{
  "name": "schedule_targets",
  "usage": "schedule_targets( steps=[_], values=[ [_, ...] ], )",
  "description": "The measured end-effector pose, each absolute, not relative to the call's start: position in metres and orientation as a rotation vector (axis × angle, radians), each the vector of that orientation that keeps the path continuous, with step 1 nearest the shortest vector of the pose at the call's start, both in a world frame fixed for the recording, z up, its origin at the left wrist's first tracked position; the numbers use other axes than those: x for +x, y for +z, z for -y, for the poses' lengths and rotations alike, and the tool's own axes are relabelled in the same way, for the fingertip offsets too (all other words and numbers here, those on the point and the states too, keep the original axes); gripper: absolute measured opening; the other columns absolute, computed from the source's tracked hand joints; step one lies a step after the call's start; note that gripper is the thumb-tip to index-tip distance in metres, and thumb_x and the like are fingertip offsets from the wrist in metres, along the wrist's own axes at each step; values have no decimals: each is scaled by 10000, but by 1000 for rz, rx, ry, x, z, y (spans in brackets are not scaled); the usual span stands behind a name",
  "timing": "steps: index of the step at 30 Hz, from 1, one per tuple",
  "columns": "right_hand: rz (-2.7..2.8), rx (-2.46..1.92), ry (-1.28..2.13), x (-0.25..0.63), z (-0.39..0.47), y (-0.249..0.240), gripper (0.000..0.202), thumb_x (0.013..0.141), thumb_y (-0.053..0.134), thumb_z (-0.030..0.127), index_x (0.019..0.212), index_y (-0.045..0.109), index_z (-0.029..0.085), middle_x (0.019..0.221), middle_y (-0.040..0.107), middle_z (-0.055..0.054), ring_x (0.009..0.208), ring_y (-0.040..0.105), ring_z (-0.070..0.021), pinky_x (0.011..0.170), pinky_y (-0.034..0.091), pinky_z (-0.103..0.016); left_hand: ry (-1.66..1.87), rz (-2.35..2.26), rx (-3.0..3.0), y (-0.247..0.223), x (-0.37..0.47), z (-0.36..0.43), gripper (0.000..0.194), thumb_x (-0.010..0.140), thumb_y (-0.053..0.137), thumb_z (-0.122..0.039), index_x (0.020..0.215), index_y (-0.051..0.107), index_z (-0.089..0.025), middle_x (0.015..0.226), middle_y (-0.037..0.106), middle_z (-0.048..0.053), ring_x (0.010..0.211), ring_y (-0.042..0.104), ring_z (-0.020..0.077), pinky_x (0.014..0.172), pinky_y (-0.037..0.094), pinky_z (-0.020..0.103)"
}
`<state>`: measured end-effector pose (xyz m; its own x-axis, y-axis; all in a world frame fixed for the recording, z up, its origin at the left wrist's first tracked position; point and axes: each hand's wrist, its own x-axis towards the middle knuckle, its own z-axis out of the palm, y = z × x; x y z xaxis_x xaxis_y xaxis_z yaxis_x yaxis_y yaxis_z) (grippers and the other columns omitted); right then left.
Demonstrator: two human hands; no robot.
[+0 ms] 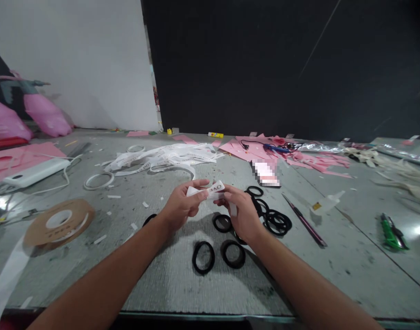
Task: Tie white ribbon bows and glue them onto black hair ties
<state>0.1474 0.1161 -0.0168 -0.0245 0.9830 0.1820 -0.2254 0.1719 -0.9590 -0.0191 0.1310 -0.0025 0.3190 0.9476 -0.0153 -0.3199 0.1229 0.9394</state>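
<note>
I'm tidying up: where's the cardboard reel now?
In the head view, the cardboard reel lies at left on the table, nearer than the white plastic device, left of the left hand.

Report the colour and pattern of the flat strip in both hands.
White strip, dark lettering; clearest in the head view.

White ribbon (216,187) — printed, bent, held raised

The narrow strip was pinched above the desk (162,284) between the left hand (181,206) and the right hand (244,211), its lettered end tilting up toward the right, dark capitals visible — another white length showed against the right hand.
</note>
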Motion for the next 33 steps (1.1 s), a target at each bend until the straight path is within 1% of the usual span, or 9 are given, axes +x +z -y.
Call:
schedule_targets(
  steps=[4, 7, 10, 13, 17, 22, 25, 28, 33],
  values=[
    [1371, -1017, 1032, 146, -112, -12, 271, 810, 643, 442, 761, 722, 188, 685, 620, -12, 688, 540, -168, 662, 434, -285, 1087, -847, 1185, -4, -17, -131, 420, 701, 792, -370, 1036, 648, -160, 751, 568, -27, 380, 296, -6, 353, 181, 183],
    [1377, -1102, 935, 144, -110, -10, 329, 818, 656, 476, 687, 707, 178, 621, 595, -6, 635, 528, -158, 612, 409, -278, 1055, -787, 1171, -7, -16, -130, 455, 697, 794, -361, 1089, 631, -196, 803, 565, -28, 403, 320, -1, 368, 206, 177],
    [1277, -1044, 962, 143, -111, -13, 329, 837, 643, 484, 746, 734, 181, 664, 639, -18, 684, 568, -170, 665, 441, -290, 1024, -746, 1139, -11, -15, -130, 509, 713, 771, -387, 1153, 593, -207, 669, 499, -60, 415, 319, 31, 388, 215, 177],
    [1137, -997, 1010, 143, -115, -17, 302, 814, 683, 470, 881, 752, 183, 706, 665, -15, 722, 591, -170, 725, 464, -303, 1043, -848, 1298, -14, -14, -131, 368, 785, 684, -465, 986, 640, -160, 572, 441, -56, 443, 358, 70, 422, 270, 201],
    [990, -966, 1082, 141, -119, -22, 319, 770, 735, 457, 949, 743, 193, 786, 685, -16, 703, 596, -144, 709, 476, -290, 1073, -915, 1576, -14, -12, -129, 349, 884, 549, -490, 849, 661, -162, 541, 404, -40, 485, 354, 104, 484, 294, 229],
    [824, -896, 1171, 138, -120, -19, 306, 703, 788, 443, 838, 705, 181, 703, 613, 16, 586, 522, -94, 582, 450, -243, 1196, -984, 1883, -9, -11, -124, 297, 938, 483, -348, 753, 643, -179, 698, 560, 18, 666, 487, 156, 662, 374, 262],
    [780, -882, 1188, 137, -120, -15, 312, 683, 802, 438, 795, 679, 173, 652, 581, 29, 556, 502, -81, 543, 422, -222, 1220, -1009, 1948, -9, -12, -124, 315, 951, 463, -323, 707, 599, -178, 738, 563, 24, 713, 515, 167, 701, 381, 268],
    [800, -861, 1261, 137, -118, -13, 349, 687, 795, 461, 847, 684, 171, 633, 589, 25, 552, 510, -87, 529, 406, -220, 1201, -1013, 2028, -10, -13, -126, 311, 965, 441, -320, 747, 609, -174, 775, 559, 35, 749, 526, 176, 719, 389, 275],
    [882, -917, 1258, 138, -118, -14, 367, 667, 824, 422, 879, 695, 152, 546, 560, 37, 506, 462, -81, 498, 341, -216, 1103, -1017, 2214, -11, -15, -127, 294, 979, 386, -296, 964, 640, -148, 872, 568, 64, 837, 545, 195, 781, 420, 305]
  ],
)
